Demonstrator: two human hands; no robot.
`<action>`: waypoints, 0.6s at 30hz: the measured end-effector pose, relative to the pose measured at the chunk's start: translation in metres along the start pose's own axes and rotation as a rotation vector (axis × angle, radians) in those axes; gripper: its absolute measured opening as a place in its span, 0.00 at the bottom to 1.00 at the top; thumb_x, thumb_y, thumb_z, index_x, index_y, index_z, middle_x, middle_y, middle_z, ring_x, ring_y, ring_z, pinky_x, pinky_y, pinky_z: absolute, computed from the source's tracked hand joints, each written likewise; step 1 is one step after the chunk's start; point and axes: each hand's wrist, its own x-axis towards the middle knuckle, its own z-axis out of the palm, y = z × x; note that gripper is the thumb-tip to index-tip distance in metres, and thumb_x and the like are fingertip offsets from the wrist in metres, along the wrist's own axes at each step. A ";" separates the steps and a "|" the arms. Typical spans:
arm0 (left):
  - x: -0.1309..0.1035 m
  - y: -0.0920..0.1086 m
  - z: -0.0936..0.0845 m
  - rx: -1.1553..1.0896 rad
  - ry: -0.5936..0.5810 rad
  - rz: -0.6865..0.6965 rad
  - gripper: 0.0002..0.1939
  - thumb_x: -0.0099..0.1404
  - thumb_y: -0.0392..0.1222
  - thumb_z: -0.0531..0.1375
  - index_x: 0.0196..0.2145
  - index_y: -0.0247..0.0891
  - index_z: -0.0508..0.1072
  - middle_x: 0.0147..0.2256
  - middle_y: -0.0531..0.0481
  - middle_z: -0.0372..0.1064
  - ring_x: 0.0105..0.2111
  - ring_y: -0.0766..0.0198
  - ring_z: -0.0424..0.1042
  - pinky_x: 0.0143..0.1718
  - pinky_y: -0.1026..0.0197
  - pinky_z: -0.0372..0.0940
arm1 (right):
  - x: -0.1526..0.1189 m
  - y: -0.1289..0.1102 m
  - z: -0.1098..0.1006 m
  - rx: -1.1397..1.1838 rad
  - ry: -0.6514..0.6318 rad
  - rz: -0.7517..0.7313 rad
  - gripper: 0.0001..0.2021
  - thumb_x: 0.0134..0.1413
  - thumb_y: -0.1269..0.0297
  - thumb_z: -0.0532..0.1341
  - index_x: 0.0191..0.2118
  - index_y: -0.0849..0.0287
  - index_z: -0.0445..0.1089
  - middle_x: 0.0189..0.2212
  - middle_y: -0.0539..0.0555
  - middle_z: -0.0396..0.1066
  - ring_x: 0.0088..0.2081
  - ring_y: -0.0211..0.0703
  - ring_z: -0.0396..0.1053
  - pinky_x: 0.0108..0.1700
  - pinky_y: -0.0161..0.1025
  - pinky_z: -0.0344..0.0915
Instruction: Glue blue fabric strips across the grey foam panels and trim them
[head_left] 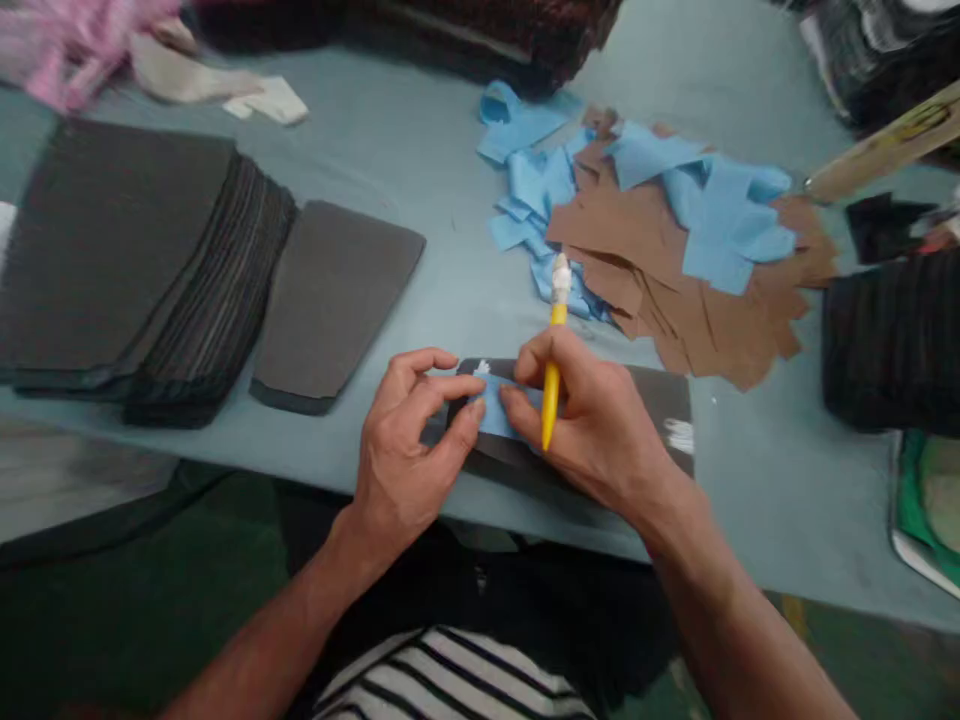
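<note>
A dark grey panel (652,395) lies at the table's front edge, with white smears near both ends. Across it is a small blue fabric strip (499,412). My left hand (405,440) pinches the strip's left end between thumb and fingers, over the panel's left side. With thumb and index finger, my right hand (592,410) presses the same strip farther right. That hand also holds a yellow-handled brush (553,390), its white-coated tip pointing away from me. The strip's right part is hidden under my right fingers.
A stack of dark grey panels (120,250) stands at left, one panel (337,290) beside it. Beyond my right hand are brown pieces (622,220) and blue strips (720,220). At right are a black stack (892,340) and a green container (915,490).
</note>
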 end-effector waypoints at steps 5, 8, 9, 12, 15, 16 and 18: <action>0.000 0.000 0.001 -0.007 -0.010 -0.014 0.10 0.73 0.35 0.64 0.49 0.36 0.81 0.51 0.43 0.72 0.53 0.61 0.74 0.57 0.58 0.70 | -0.002 0.002 -0.002 0.009 0.004 0.006 0.09 0.55 0.68 0.64 0.38 0.52 0.62 0.26 0.44 0.63 0.24 0.36 0.57 0.29 0.34 0.55; 0.001 0.000 0.001 -0.002 -0.018 -0.016 0.10 0.73 0.36 0.63 0.50 0.35 0.80 0.51 0.43 0.72 0.52 0.60 0.75 0.57 0.58 0.70 | -0.001 0.002 -0.002 0.012 0.008 0.010 0.09 0.55 0.67 0.64 0.38 0.51 0.63 0.26 0.44 0.62 0.24 0.37 0.57 0.29 0.35 0.55; 0.001 0.000 0.001 0.002 -0.021 -0.017 0.10 0.73 0.36 0.63 0.50 0.35 0.80 0.51 0.42 0.72 0.52 0.60 0.75 0.57 0.58 0.70 | -0.001 0.002 -0.002 0.015 0.010 0.008 0.09 0.55 0.67 0.65 0.38 0.51 0.63 0.26 0.44 0.62 0.24 0.37 0.57 0.29 0.35 0.55; 0.002 0.000 0.000 0.013 -0.027 -0.022 0.11 0.72 0.36 0.63 0.50 0.35 0.81 0.50 0.42 0.73 0.52 0.60 0.75 0.56 0.57 0.71 | -0.001 0.002 -0.003 0.033 0.016 -0.009 0.09 0.56 0.67 0.65 0.37 0.52 0.63 0.26 0.44 0.62 0.25 0.37 0.57 0.29 0.35 0.54; 0.004 0.000 -0.001 0.029 -0.031 -0.027 0.11 0.72 0.36 0.63 0.50 0.36 0.81 0.50 0.43 0.73 0.51 0.59 0.76 0.55 0.56 0.72 | -0.005 0.000 -0.008 0.051 -0.012 -0.031 0.08 0.58 0.68 0.64 0.38 0.52 0.63 0.26 0.43 0.62 0.25 0.36 0.56 0.30 0.34 0.55; 0.004 0.000 -0.001 0.039 -0.033 -0.027 0.11 0.72 0.37 0.63 0.49 0.37 0.81 0.50 0.44 0.74 0.51 0.59 0.76 0.54 0.56 0.72 | -0.007 0.000 -0.011 0.048 -0.022 -0.036 0.08 0.58 0.68 0.64 0.38 0.52 0.63 0.27 0.43 0.62 0.25 0.36 0.56 0.30 0.34 0.55; 0.005 -0.001 -0.001 0.060 -0.034 -0.023 0.10 0.72 0.37 0.63 0.49 0.37 0.81 0.49 0.45 0.74 0.51 0.59 0.76 0.54 0.56 0.72 | -0.011 -0.001 -0.021 0.021 -0.025 -0.038 0.07 0.60 0.68 0.63 0.39 0.52 0.64 0.27 0.43 0.63 0.25 0.36 0.57 0.31 0.34 0.56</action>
